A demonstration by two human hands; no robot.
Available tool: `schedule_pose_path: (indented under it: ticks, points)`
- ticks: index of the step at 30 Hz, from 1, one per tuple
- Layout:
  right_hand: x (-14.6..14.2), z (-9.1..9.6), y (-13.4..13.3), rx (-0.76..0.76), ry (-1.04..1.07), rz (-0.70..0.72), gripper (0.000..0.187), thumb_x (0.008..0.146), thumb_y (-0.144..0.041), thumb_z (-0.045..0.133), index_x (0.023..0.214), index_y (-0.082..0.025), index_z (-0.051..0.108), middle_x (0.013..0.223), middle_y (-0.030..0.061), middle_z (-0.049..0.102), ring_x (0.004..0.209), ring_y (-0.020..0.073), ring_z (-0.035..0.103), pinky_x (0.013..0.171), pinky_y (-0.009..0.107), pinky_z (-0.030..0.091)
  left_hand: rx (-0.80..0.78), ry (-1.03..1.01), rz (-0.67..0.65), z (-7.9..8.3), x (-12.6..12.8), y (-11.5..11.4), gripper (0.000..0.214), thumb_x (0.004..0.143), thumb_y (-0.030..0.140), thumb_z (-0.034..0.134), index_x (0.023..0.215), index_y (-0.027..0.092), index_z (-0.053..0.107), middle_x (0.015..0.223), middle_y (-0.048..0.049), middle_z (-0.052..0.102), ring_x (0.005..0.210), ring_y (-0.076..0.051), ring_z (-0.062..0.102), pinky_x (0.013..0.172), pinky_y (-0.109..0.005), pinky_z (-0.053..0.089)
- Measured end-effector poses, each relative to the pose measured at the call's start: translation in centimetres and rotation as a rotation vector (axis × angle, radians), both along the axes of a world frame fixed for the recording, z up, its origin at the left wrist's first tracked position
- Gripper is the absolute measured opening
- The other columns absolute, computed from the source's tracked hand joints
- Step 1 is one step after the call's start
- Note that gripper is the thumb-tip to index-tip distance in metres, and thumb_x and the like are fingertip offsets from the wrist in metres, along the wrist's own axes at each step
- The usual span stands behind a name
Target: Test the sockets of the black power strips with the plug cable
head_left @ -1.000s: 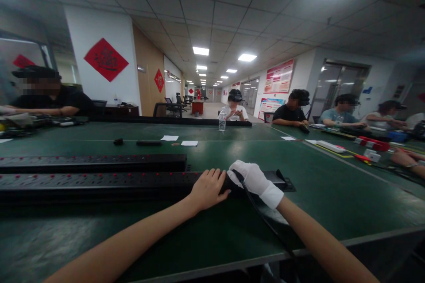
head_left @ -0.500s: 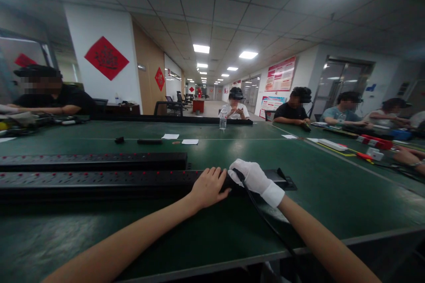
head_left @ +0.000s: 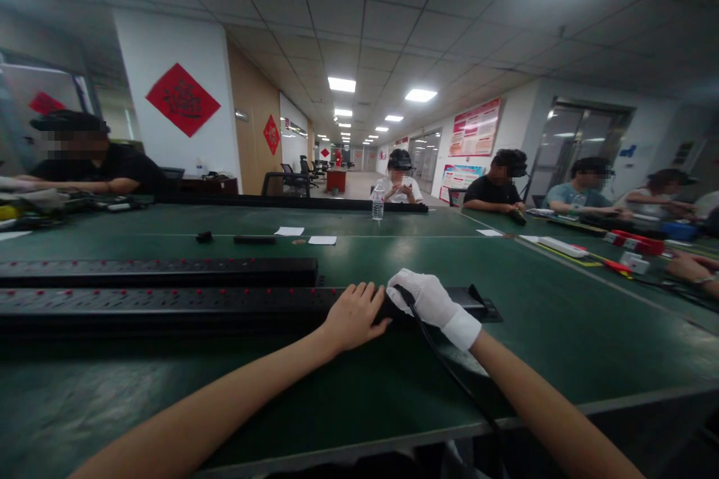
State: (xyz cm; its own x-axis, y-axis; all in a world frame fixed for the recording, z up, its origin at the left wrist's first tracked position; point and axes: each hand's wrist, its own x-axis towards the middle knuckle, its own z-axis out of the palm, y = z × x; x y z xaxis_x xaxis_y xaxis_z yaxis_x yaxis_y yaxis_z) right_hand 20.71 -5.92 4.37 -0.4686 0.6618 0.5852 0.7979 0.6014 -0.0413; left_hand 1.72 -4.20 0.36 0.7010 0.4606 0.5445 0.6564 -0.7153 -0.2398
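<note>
A long black power strip (head_left: 168,307) with red switches lies across the green table (head_left: 562,329) in front of me. My bare left hand (head_left: 353,316) rests on top of it near its right end, fingers curled over the casing. My right hand (head_left: 428,299), in a white glove, grips the same strip just to the right, closed over the black cable (head_left: 449,374) that runs down off the table's front edge. A second black power strip (head_left: 157,271) lies parallel just behind the first.
Papers (head_left: 322,240), a small black bar (head_left: 255,239) and a water bottle (head_left: 377,203) sit farther back. Another long black strip (head_left: 292,202) lies along the far edge. Several seated people work at the left and right sides, with tools and red parts (head_left: 634,242) at the right.
Neither hand has moved on the strip. Only the view has shifted slightly.
</note>
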Motion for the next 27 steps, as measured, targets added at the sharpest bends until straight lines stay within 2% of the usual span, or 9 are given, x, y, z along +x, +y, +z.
schedule_pose_path:
  ticks: [14,19,27]
  points:
    - [-0.03,0.02,-0.06,-0.005,0.002,0.004,0.019,0.086,-0.031,0.044,0.091,-0.021,0.059,0.087,0.0035,0.061,0.077,0.0128,0.058,0.069,0.022,0.041,-0.008,0.010,0.014,0.07,-0.03,-0.07,0.050,0.082,0.044,0.041,0.120,0.012,0.042,0.114,-0.0161,0.053,0.106,-0.028,0.048,0.081,-0.040,0.040]
    - [0.15,-0.01,0.07,-0.006,-0.017,0.045,0.018,0.085,-0.030,0.045,0.094,-0.021,0.058,0.089,0.0038,0.060,0.078,0.0130,0.058,0.071,0.023,0.042,-0.008,0.007,0.011,0.08,0.00,-0.08,0.048,0.082,0.045,0.042,0.118,0.013,0.043,0.112,-0.0151,0.054,0.105,-0.028,0.049,0.081,-0.040,0.040]
    - [-0.09,0.53,0.20,0.075,-0.047,0.133,0.024,0.082,-0.026,0.049,0.104,-0.019,0.055,0.101,0.0088,0.057,0.096,0.0193,0.053,0.084,0.034,0.042,-0.009,0.011,0.010,0.20,-0.07,-0.11,0.046,0.082,0.045,0.041,0.116,0.013,0.044,0.109,-0.0145,0.054,0.102,-0.028,0.049,0.080,-0.039,0.040]
